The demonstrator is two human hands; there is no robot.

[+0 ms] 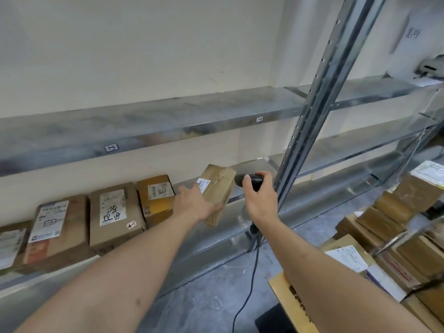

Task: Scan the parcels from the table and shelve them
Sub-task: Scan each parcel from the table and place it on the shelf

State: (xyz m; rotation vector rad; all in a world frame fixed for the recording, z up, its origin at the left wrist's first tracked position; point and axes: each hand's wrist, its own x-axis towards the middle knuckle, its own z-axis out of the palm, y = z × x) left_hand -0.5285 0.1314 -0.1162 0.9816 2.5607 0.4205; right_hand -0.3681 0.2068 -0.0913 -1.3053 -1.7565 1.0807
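Two bare hands reach toward the lower metal shelf (242, 195), which serves as the landmark. The left hand (195, 203) holds a small cardboard parcel (217, 192) tilted above that shelf's front edge; its thumb is under the parcel's near side and its fingers lie against the face by the white label (203, 184) — a loose grip rather than a tight one, and how far the fingers wrap cannot be told. The right hand (259, 195) is clenched round a black handheld barcode scanner (248, 180), whose head points at the parcel's right end, just beside it. A black cable (252, 280) hangs from the scanner down to the grey floor (216, 296) in front of the shelf.

On the shelf, left of the held parcel, stands a row of shelved parcels: a yellowish box (157, 199) nearest, then a brown box with handwritten black characters on its label (114, 216), then a flatter box with a large printed label (57, 227) — and one more at the frame's left edge, cut off. Above this shelf runs another shelf (149, 123) with small tags on its lip. A slotted steel upright (312, 116) rises to the right of the lower shelf. Further right, more cardboard parcels (396, 212) lie heaped on the counter (384, 248).
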